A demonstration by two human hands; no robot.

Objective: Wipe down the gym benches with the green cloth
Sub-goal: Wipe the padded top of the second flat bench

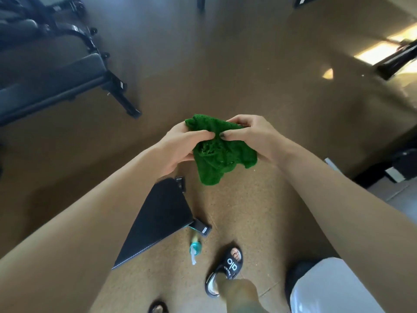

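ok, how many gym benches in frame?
2 clear: one bench upper left, one bench pad below the left arm. Dark equipment at the top-left corner and right edge may include more.

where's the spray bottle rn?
In the head view, the spray bottle lies on the floor at lower centre, just beyond the near bench corner and left of the black sandal.
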